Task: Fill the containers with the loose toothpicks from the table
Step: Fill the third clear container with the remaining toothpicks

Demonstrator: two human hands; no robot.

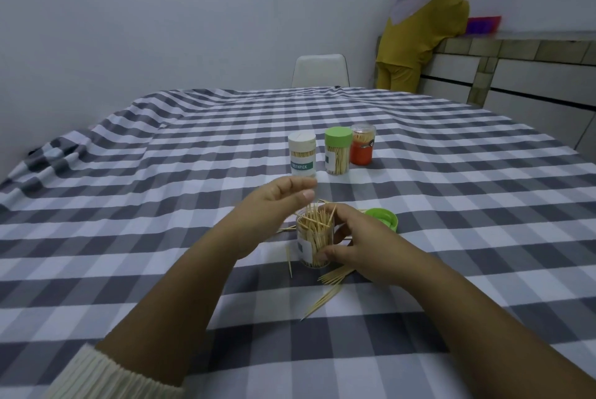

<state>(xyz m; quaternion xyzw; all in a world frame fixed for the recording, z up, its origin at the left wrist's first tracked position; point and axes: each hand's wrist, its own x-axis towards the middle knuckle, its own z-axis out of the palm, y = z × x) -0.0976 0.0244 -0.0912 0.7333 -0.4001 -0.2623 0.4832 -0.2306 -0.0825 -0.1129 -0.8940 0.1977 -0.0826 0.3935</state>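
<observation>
An open jar full of toothpicks stands on the near middle of a table, with the left hand just left of it and the right hand around its right side. Its lid lies just right. Loose toothpicks lie in front. Three closed jars stand in a row farther back. A chair sits beyond the table's far edge.

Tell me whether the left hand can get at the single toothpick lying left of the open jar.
Probably yes. The left hand hovers above the open jar, holding nothing, and the single toothpick lies bare on the tablecloth just below it. The right hand grips the jar's other side.
</observation>
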